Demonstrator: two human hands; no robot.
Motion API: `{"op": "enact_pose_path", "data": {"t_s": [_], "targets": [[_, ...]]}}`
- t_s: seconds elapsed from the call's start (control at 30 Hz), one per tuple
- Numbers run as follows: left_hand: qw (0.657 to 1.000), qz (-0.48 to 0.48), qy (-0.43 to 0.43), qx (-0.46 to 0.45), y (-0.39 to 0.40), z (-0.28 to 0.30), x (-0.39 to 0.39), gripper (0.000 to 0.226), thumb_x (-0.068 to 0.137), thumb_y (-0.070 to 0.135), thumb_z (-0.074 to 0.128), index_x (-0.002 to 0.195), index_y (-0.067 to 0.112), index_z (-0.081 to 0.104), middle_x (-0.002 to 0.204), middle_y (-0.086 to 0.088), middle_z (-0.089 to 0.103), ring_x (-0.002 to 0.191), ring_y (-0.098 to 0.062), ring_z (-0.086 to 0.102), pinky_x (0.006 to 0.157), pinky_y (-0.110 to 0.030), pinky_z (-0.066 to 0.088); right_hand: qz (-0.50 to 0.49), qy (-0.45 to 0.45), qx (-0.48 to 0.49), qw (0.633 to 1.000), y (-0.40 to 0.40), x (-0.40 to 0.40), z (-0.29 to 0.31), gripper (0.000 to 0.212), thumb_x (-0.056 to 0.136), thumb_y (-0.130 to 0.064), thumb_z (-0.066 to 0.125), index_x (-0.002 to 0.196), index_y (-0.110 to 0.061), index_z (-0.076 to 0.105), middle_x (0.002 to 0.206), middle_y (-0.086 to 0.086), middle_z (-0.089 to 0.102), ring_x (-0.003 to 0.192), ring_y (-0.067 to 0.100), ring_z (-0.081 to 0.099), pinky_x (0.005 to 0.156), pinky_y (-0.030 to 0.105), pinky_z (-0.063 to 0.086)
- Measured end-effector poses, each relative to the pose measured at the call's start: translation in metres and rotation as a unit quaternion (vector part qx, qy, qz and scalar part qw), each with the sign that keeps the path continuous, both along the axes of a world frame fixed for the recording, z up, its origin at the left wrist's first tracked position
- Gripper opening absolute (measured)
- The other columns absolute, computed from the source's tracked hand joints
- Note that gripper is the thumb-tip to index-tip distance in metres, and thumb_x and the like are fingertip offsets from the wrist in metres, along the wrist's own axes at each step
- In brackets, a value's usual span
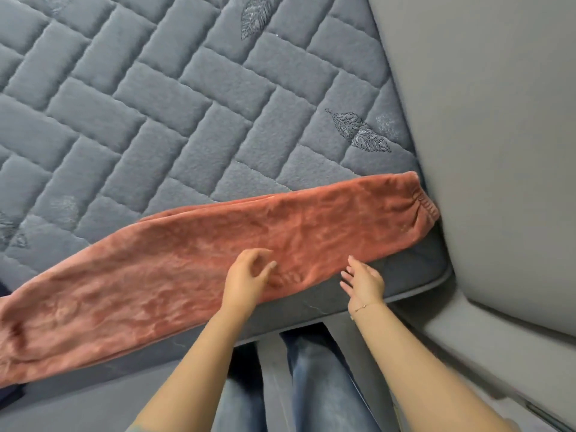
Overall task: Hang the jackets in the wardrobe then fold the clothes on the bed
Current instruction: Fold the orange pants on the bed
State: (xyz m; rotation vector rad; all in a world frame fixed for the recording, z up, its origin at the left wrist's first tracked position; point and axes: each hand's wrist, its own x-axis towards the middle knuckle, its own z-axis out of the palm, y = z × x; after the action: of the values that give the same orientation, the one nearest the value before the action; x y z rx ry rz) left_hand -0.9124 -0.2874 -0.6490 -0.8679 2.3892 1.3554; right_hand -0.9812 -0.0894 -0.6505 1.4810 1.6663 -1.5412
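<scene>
A long rust-orange fleece garment [199,260] lies folded lengthwise along the near edge of the bed [174,113], its elastic cuff at the right end by the corner. My left hand [247,272] hovers over its middle with fingers loosely curled, holding nothing. My right hand [363,280] is at the garment's near edge with fingers straight, at or just off the cloth.
The bed has a grey quilted cover with stitched leaf patterns. A grey padded panel [498,151] rises on the right beside the bed corner. A dark blue cloth [6,291] peeks in at the left edge. My jeans-clad legs [311,385] stand against the bed front.
</scene>
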Motion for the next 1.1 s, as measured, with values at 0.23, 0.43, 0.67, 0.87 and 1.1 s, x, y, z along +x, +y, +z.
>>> {"op": "enact_pose_path", "data": {"t_s": [0.23, 0.43, 0.67, 0.87, 1.1], "targets": [[0.981, 0.030, 0.058, -0.183, -0.145, 0.014, -0.018, 0.025, 0.085, 0.008, 0.068, 0.109, 0.011, 0.068, 0.112, -0.008, 0.064, 0.109, -0.027, 0.058, 0.098, -0.041, 0.044, 0.412, 0.193, -0.017, 0.890, -0.123, 0.031, 0.015, 0.018, 0.088, -0.005, 0.065, 0.104, -0.014, 0.066, 0.107, 0.002, 0.061, 0.099, 0.014, 0.057, 0.087, 0.024, 0.049], [0.961, -0.195, -0.143, -0.137, -0.221, 0.005, -0.009, 0.021, 0.081, 0.045, 0.073, 0.101, 0.039, 0.069, 0.105, 0.016, 0.066, 0.110, -0.010, 0.057, 0.085, -0.032, 0.024, 0.759, 0.359, 0.181, 0.512, -0.190, 0.018, -0.004, 0.060, 0.080, -0.013, 0.069, 0.137, -0.020, 0.052, 0.155, 0.010, 0.033, 0.144, 0.028, 0.030, 0.116, 0.045, 0.030], [0.802, -0.532, -0.088, -0.257, -0.223, -0.002, 0.015, 0.034, 0.080, 0.049, 0.058, 0.105, 0.028, 0.066, 0.120, 0.010, 0.052, 0.121, -0.016, 0.043, 0.097, -0.035, 0.026, 0.853, 0.268, 0.288, 0.344, -0.203, 0.029, -0.031, 0.080, 0.088, -0.011, 0.057, 0.156, -0.022, 0.015, 0.163, 0.007, 0.014, 0.150, 0.026, 0.013, 0.122, 0.048, 0.006], [0.827, -0.462, -0.078, -0.311, -0.275, -0.003, -0.005, 0.053, 0.092, 0.067, 0.033, 0.107, 0.020, 0.050, 0.106, -0.001, 0.070, 0.103, -0.022, 0.061, 0.091, -0.041, 0.026, 0.824, 0.272, 0.266, 0.421, -0.200, 0.021, -0.036, 0.048, 0.085, -0.023, 0.068, 0.131, -0.016, 0.057, 0.139, 0.004, 0.053, 0.131, 0.023, 0.048, 0.119, 0.046, 0.019], [0.877, -0.332, -0.096, -0.333, -0.289, -0.018, -0.021, 0.027, 0.100, 0.042, 0.043, 0.115, 0.023, 0.055, 0.116, 0.002, 0.059, 0.115, -0.022, 0.048, 0.098, -0.041, 0.024, 0.760, 0.221, 0.331, 0.514, -0.208, -0.026, -0.032, 0.030, 0.088, -0.026, 0.062, 0.117, -0.018, 0.057, 0.114, 0.002, 0.059, 0.114, 0.025, 0.051, 0.117, 0.039, 0.017]]}}
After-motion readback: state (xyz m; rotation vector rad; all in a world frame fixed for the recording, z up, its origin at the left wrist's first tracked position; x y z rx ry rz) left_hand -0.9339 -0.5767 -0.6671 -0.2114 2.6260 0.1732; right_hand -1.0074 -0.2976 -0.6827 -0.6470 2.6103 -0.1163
